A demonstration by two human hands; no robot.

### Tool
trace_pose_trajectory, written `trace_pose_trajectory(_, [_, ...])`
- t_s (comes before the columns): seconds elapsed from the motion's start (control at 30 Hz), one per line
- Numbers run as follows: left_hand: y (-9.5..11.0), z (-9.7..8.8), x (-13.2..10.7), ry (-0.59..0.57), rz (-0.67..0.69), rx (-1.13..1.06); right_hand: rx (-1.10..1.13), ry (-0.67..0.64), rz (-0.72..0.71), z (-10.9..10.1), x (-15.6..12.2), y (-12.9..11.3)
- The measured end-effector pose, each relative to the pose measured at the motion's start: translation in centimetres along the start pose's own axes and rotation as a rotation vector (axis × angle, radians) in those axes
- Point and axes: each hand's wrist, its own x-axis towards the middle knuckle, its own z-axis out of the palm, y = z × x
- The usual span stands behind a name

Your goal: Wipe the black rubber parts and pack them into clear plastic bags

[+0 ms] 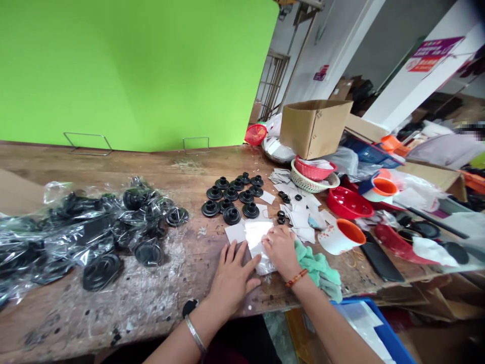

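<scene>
My left hand lies flat on the wooden bench, fingers spread, pressing on the near edge of a small clear plastic bag. My right hand rests with curled fingers on the same bag, pinching its right side. White paper cards lie scattered just beyond the bag. A cluster of black round rubber parts stands behind them. A teal cloth lies under my right wrist.
Bagged black rubber parts pile up at the left. To the right stand a white-and-orange mug, a red bowl, woven baskets and a cardboard box. A green screen backs the bench. A blue bin sits below.
</scene>
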Motion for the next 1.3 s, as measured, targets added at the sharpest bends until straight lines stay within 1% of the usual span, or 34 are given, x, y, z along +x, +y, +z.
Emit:
trace_pose_trajectory(0.17, [0.0,0.0,-0.1,0.021,0.009,0.018,-0.028,-0.021,0.038,-0.1,0.0,0.3])
trace_pose_trajectory(0.23, [0.0,0.1,-0.1,0.025,0.013,0.025,-0.02,-0.033,0.029,-0.2,-0.1,0.3])
trace_pose_trajectory(0.4, [0.0,0.2,-0.1,0.037,0.022,0.041,-0.018,0.019,0.006,-0.2,-0.1,-0.4])
trace_pose_trajectory(0.47, [-0.1,0.1,-0.1,0.039,0.029,0.039,-0.01,0.01,0.014,-0.1,0.0,-0.5])
trace_pose_trajectory(0.53, [-0.1,0.0,-0.1,0.04,0.036,0.035,0.053,-0.04,0.036,-0.3,0.2,-0.2])
trace_pose_trajectory(0.6, [-0.1,-0.1,-0.1,0.041,0.038,0.034,0.164,-0.083,0.082,-0.8,0.5,0.4])
trace_pose_trajectory(0.67, [0.0,-0.2,-0.1,0.04,0.037,0.037,0.314,-0.073,0.142,-1.3,0.8,1.1])
trace_pose_trajectory(0.8, [0.1,-0.3,-0.1,0.034,0.039,0.046,0.638,-0.012,0.224,-2.3,0.8,2.3])
trace_pose_trajectory(0.87, [0.1,-0.2,-0.1,0.034,0.037,0.051,0.73,0.034,0.229,-2.5,0.7,2.5])
trace_pose_trajectory(0.93, [0.1,-0.2,-0.1,0.037,0.036,0.053,0.748,0.136,0.232,-2.6,0.5,2.4])
trace_pose_trajectory(1.03, [0.0,0.0,-0.2,0.049,0.039,0.056,0.69,0.301,0.242,-2.7,0.3,1.8])
trace_pose_trajectory(1.1, [-0.1,0.2,-0.2,0.056,0.044,0.06,0.671,0.338,0.24,-2.8,0.4,1.4])
trace_pose_trajectory(1.2, [-0.1,0.3,-0.3,0.062,0.052,0.066,0.687,0.346,0.246,-3.0,0.5,1.0])
trace_pose_trajectory(1.23, [-0.1,0.3,-0.3,0.063,0.054,0.067,0.679,0.367,0.261,-3.1,0.6,1.1])
trace_pose_trajectory(1.3, [-0.1,0.2,-0.3,0.062,0.056,0.066,0.64,0.457,0.321,-3.4,0.9,1.4])
